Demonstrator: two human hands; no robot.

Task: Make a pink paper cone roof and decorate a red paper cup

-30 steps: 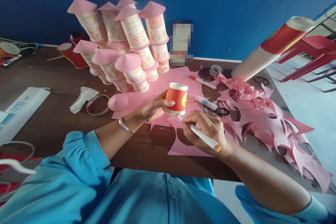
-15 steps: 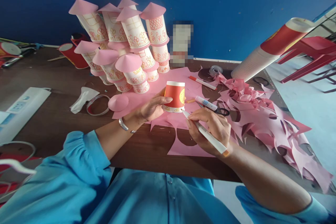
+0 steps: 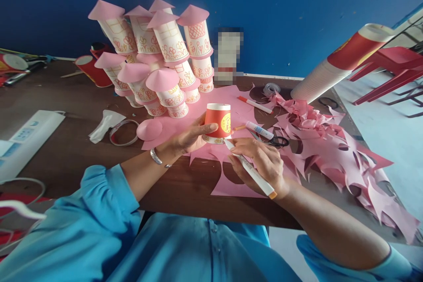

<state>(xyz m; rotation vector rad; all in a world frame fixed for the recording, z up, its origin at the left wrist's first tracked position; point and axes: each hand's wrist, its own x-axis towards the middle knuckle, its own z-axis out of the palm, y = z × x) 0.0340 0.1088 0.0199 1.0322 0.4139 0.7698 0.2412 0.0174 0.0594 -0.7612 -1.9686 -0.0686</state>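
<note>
The left hand [image 3: 190,137] grips an upside-down red paper cup [image 3: 217,122] above the pink paper [image 3: 231,97], thumb across its side; the right hand [image 3: 262,163] pinches a white marker [image 3: 249,171], tip at the cup's rim.

Cup towers [image 3: 158,61] block behind; pink scraps [image 3: 333,145] crowd the right.

My table [image 3: 66,141] is dark brown wood. At its centre lies pink paper [image 3: 231,97]. At 11 o'clock stand decorated cups [image 3: 165,70] capped with pink cones. At 9 o'clock lie a power strip [image 3: 23,134], a tape ring [image 3: 123,132] and a loose cone [image 3: 149,128]. At 1 o'clock lie a marker [image 3: 255,104] and a cup stack [image 3: 340,64]; at 3 o'clock, scissors [image 3: 277,142] and pink scraps [image 3: 337,150].
</note>
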